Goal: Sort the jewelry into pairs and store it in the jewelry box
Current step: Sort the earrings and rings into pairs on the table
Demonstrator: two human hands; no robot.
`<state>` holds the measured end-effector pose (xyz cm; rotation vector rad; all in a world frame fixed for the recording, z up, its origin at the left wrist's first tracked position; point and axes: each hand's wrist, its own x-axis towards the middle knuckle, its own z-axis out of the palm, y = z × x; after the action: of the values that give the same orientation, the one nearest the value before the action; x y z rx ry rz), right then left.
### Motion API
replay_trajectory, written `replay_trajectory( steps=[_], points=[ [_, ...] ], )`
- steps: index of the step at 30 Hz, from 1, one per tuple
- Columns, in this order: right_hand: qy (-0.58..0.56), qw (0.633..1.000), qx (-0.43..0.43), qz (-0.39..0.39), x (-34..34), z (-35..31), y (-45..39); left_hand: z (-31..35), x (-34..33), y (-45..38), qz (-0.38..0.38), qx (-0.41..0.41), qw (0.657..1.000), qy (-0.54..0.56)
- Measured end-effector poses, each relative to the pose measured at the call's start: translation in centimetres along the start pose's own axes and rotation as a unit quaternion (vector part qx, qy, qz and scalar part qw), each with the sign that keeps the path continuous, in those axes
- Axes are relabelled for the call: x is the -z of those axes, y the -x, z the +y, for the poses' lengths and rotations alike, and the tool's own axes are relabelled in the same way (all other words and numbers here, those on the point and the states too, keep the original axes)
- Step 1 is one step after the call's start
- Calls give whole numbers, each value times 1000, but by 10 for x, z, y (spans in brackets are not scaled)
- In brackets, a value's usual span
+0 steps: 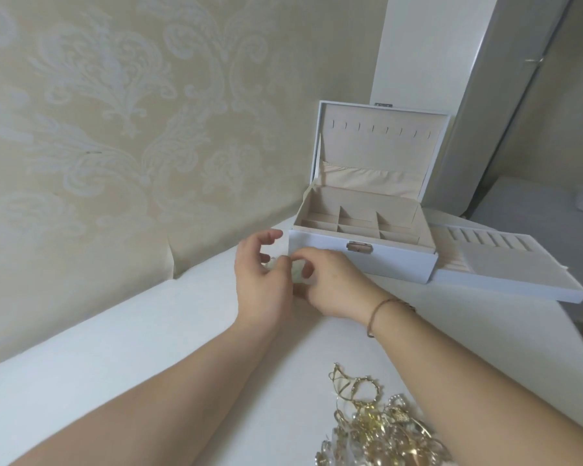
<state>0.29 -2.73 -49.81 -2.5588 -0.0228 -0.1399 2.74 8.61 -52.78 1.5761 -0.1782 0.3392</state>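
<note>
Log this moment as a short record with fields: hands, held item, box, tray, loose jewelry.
hands: left hand and right hand meet in front of the box, above the white surface
held item: small pale piece pinched by the right hand; what it is cannot be told
jewelry box: white, lid raised, its compartments look empty, clasp faces the person
tray: removed, leaning against the box's right side
loose jewelry: gold pile near the right forearm, unsorted
wrist: thin bracelet on the right wrist
</note>
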Motion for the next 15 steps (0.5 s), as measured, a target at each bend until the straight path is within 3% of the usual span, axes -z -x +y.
replay_trajectory(
  steps=[3, 4, 7, 9, 12, 15],
  points=[
    [-10, 997, 17, 75, 30, 12, 35, -4, -3, 0, -66, -25, 989, -130],
    [9, 998, 8, 55, 42, 18, 48, -5, -5, 2, -93, -36, 981, -168],
    [53, 988, -52, -137, 69, 24, 83, -7, -7, 5, -161, -63, 953, -248],
    [67, 972, -68, -215, 71, 22, 93, -9, -8, 6, -196, -89, 939, -267],
    [127, 963, -51, -233, 62, 20, 91, -8, -10, 9, -221, -120, 930, -267],
    [118, 964, -38, -234, 54, 21, 87, -6, -10, 12, -222, -123, 929, -271]
  ],
)
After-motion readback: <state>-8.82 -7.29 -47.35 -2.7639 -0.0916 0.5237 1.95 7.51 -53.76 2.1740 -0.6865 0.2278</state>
